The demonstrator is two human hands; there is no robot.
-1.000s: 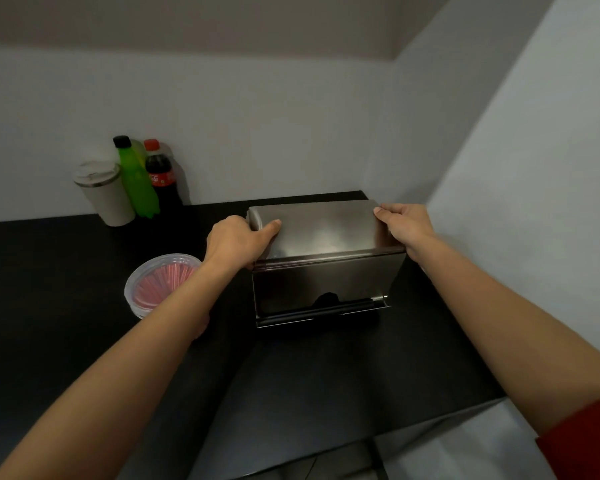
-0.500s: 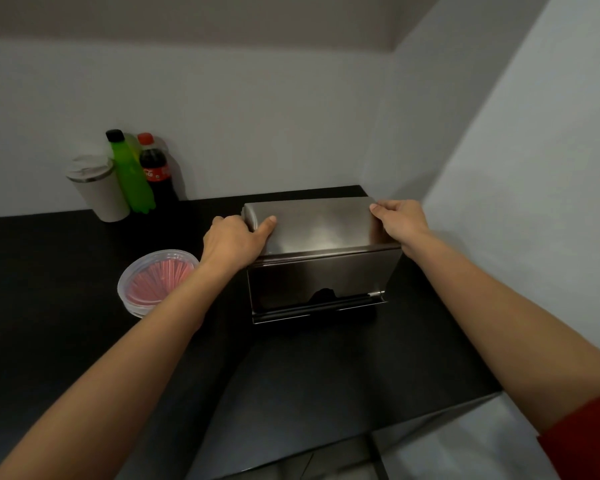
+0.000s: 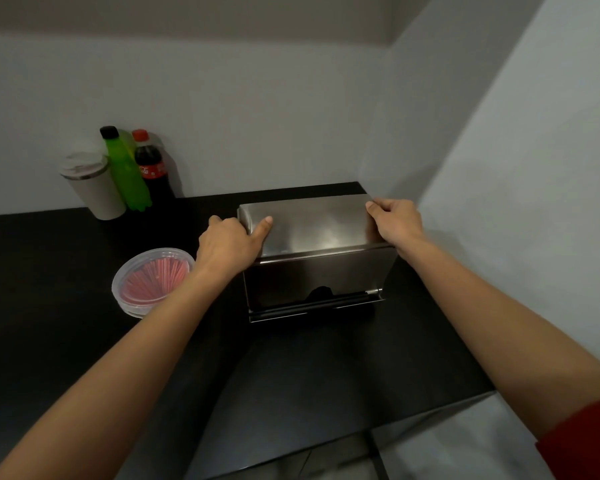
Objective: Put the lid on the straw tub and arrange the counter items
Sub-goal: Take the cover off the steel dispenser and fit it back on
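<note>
A steel napkin dispenser [image 3: 319, 258] stands on the black counter [image 3: 309, 375] near the back right corner. My left hand [image 3: 227, 245] grips its left top edge, thumb lying on the top. My right hand [image 3: 397, 221] holds its right top edge. To the left of the dispenser sits a round clear tub [image 3: 151, 280] with red straws showing through a clear lid on top of it.
A beige lidded cup [image 3: 92, 185], a green bottle [image 3: 125, 169] and a cola bottle [image 3: 151, 166] stand together against the back wall at the left. White walls close in at the back and right. The counter's front edge runs at the lower right.
Both hands have stayed on the dispenser, which sits slightly further back towards the wall corner. The straw tub and bottles have not moved.
</note>
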